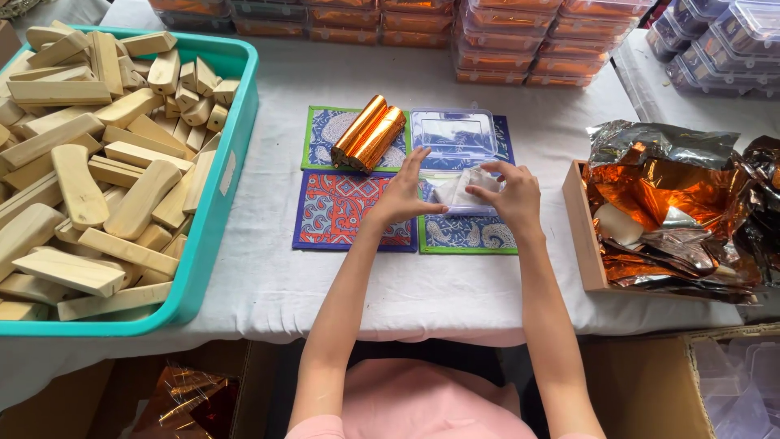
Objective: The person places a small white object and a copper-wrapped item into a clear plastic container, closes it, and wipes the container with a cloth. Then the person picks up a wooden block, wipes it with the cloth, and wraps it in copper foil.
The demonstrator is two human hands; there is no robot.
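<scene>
My left hand (400, 195) and right hand (505, 193) pinch a white wrapped piece (461, 189) between them, inside the clear plastic box (455, 142). I judge it light and soft; grip its ends.

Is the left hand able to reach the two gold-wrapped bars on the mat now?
Probably yes: the left hand lies just below the gold-wrapped bars, and only bare patterned mat shows between them.
</scene>
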